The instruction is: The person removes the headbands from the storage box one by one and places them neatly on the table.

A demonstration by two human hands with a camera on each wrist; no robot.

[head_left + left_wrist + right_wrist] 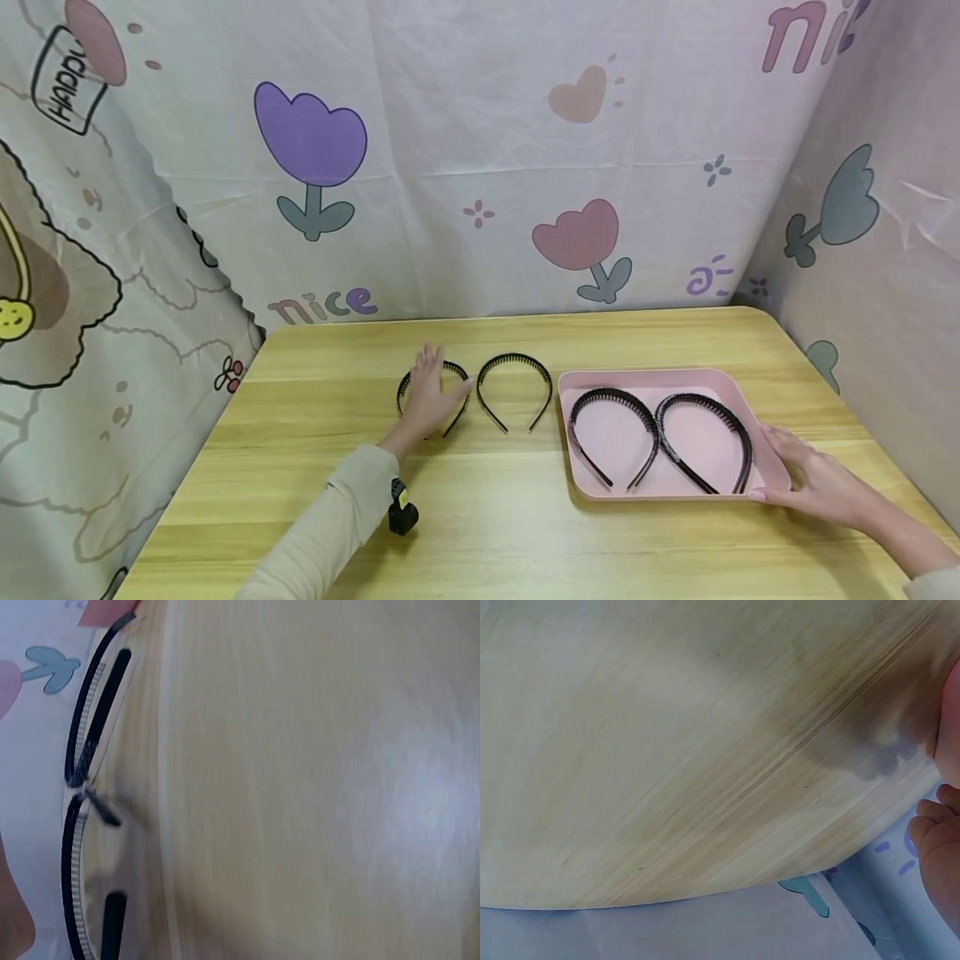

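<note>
Over the left of two black toothed headbands (459, 369) on the table, my left hand (429, 392) reaches with fingers extended and thumb out to the right. It covers much of that headband. A second black headband (514, 357) lies just to its right. At the right, a pink tray (637, 374) contains a black headband (611, 392) on its left side and more black band (723, 410) on its right. My right hand (817, 479) holds the tray's right front corner, thumb at the front rim. The right wrist view catches its fingers (934, 821) beside the pink tray wall (950, 727).
The wooden table (487, 533) runs back to a patterned cloth (457, 167), with cloth also at both sides. A small black device (402, 512) sits at my left sleeve (330, 517).
</note>
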